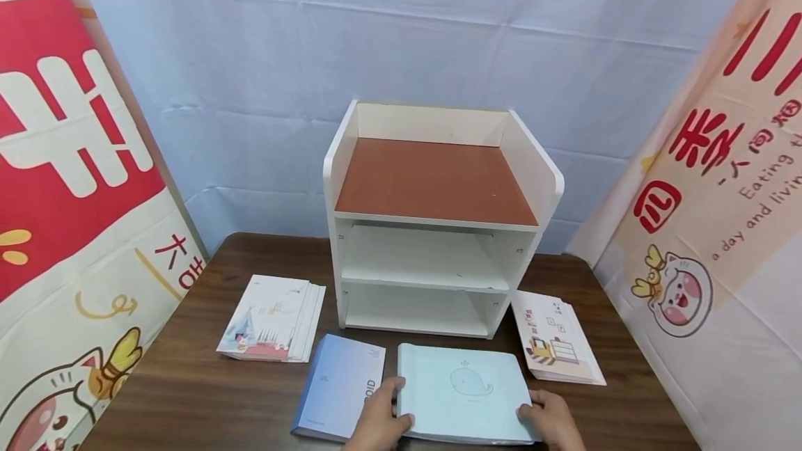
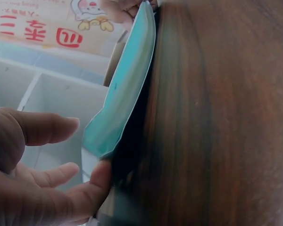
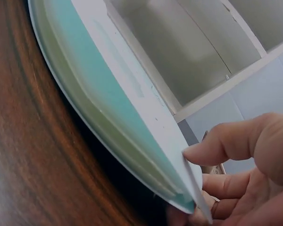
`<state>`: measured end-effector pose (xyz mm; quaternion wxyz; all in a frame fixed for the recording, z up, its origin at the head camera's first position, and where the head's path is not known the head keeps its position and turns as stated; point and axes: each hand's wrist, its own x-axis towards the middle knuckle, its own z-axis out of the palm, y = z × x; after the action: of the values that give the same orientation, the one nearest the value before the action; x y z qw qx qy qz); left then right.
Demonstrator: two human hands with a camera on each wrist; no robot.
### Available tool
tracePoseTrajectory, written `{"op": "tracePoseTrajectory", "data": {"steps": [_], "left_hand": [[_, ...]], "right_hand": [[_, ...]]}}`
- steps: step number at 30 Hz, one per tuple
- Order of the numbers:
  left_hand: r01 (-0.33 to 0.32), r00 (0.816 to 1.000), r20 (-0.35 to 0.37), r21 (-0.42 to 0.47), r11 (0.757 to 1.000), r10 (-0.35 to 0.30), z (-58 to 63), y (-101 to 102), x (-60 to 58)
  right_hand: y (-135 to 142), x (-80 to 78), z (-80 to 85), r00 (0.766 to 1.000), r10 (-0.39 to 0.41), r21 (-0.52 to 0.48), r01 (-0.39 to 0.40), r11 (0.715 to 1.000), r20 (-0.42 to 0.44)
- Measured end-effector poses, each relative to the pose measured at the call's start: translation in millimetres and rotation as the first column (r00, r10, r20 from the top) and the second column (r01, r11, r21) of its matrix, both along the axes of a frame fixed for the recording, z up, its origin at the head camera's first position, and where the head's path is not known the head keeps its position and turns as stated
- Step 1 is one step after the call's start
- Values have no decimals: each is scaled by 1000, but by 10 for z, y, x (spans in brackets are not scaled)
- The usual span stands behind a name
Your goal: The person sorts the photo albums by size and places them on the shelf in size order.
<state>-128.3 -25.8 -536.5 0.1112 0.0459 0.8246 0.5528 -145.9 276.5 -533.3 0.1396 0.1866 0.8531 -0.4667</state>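
A pale blue landscape album (image 1: 457, 395) with a whale drawing on its cover lies in front of the shelf. My left hand (image 1: 379, 420) holds its left end: in the left wrist view the fingers touch the lower corner, and the thumb (image 2: 49, 129) stands just above the cover. At the other end, my right hand (image 1: 551, 420) pinches the edge, thumb (image 3: 207, 153) on top and fingers beneath. Close beside the left hand lies a blue gradient book (image 1: 341, 385), partly covered by that hand.
A white shelf unit (image 1: 432, 287) with a brown top board (image 1: 435, 179) stands at the table's back. Stacks of illustrated booklets lie left (image 1: 272, 319) and right (image 1: 557, 336) of it. Cloth hangs behind and at both sides of the dark wooden table (image 1: 182, 395).
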Motion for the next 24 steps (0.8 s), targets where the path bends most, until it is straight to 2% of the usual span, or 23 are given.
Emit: {"op": "tracePoseTrajectory", "data": {"steps": [3,8,12,17,24], "left_hand": [[-15,1000,4,25,1000,15,-2,9,-2],[-33,999,2,44,998,33,-1,8,-6],[-62,998,37,77,995,59,0,3,3],[-85,995,52,92,992,81,-10,13,14],[-86,995,55,81,993,82,-22,16,5]], "right_hand": [[16,10,4,1000,-26,-69,26,997,-2],[9,43,15,999,-34,-123,35,992,11],[0,64,25,998,-59,-170,63,983,30],[-10,59,28,996,-86,-202,87,976,16],[-18,56,23,997,-74,-203,72,977,-3]]}}
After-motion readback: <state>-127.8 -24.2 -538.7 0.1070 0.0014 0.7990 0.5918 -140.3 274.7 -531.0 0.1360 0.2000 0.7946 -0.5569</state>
